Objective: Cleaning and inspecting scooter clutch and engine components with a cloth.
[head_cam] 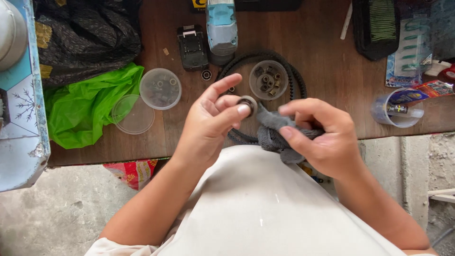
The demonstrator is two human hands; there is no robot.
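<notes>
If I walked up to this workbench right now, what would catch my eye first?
Probably the two hands in the middle: the left hand pinches a small metal ring while the right hand holds a grey cloth against it. Just behind them a black toothed belt loops around a round tub of small metal parts. At the left edge of the table lies a bright green plastic bag.

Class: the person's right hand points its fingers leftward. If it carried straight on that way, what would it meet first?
Probably the small ring-shaped bearing pinched in the left hand; the right hand, holding a grey cloth, points at it, though depth is unclear.
</notes>
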